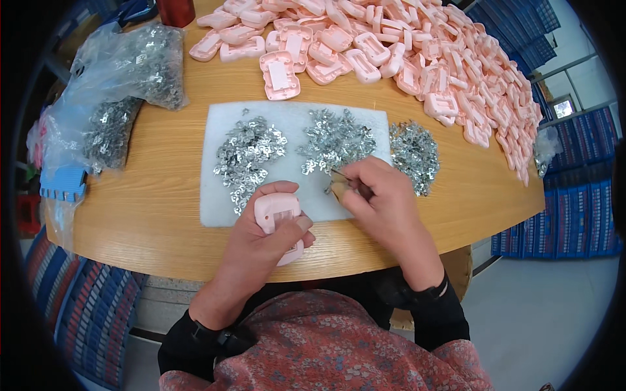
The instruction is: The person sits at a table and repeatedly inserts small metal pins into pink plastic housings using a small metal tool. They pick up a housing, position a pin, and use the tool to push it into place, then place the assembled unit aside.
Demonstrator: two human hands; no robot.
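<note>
My left hand (255, 242) is closed around a pale pink plastic housing (268, 210) with a rectangular recess, the thumb lying across it. My right hand (385, 201) is pinched shut at the near edge of the middle pile of small silvery metal clips (334, 137). From its fingers a thin dark pointed tool (338, 173) sticks out toward the pile; most of it is hidden in the grip. One fingertip of that hand has a yellowish cover. Another pile of metal clips (250, 151) lies on the white foam sheet (293, 114), beyond my left hand.
A third clip pile (415, 156) sits against the sheet's right edge. Pink housings (450, 72) are heaped along the table's far and right side. Clear bags of metal parts (156, 72) lie at the left, by a blue foam piece (62, 184). Blue racks (551, 218) stand beyond the table.
</note>
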